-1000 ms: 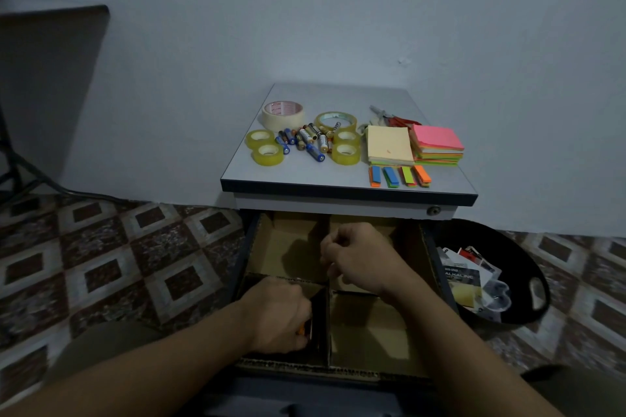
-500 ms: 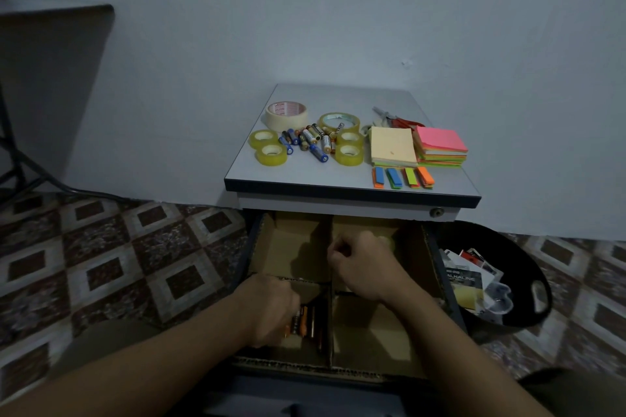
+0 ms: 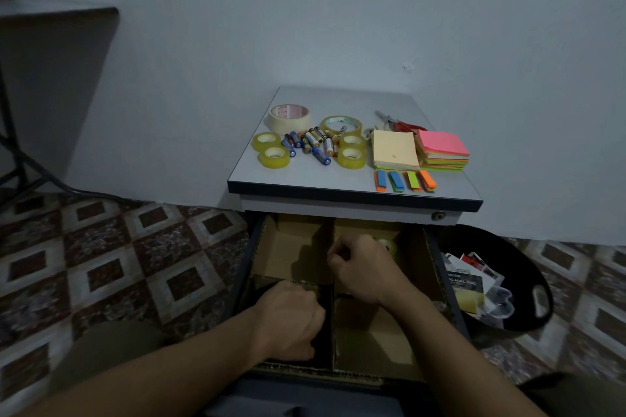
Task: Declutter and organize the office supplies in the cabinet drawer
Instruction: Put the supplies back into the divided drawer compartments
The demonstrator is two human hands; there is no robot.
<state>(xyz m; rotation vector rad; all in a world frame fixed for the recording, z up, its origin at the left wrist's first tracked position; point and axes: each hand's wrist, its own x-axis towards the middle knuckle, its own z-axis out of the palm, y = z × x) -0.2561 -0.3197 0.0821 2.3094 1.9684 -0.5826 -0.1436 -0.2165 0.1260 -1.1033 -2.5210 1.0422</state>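
The cabinet's top drawer (image 3: pixel 437 267) stands pulled out, split into four compartments by a cardboard divider (image 3: pixel 333 332). My left hand (image 3: pixel 288 325) is down in the near-left compartment with its fingers curled; what lies under it is hidden. My right hand (image 3: pixel 362 271) is at the back, fingers curled at the centre divider's top edge. A clear tape roll (image 3: pixel 388 244) peeks out behind it in the far-right compartment. On the cabinet top (image 3: pixel 338 98) lie loose batteries (image 3: pixel 311 144), small tape rolls (image 3: pixel 274 156), a wide tape roll (image 3: pixel 289 117), sticky note pads (image 3: pixel 394 149) and coloured flags (image 3: pixel 404 181).
Red-handled scissors (image 3: pixel 399 123) lie behind the note pads. A black bin (image 3: pixel 538 298) with discarded packaging (image 3: pixel 464 284) stands on the tiled floor right of the drawer. A dark table (image 3: pixel 50 44) is at the far left. The wall is directly behind the cabinet.
My left hand has shifted right over the batteries that showed in the near-left compartment, hiding them. My right hand has stayed at the centre divider.
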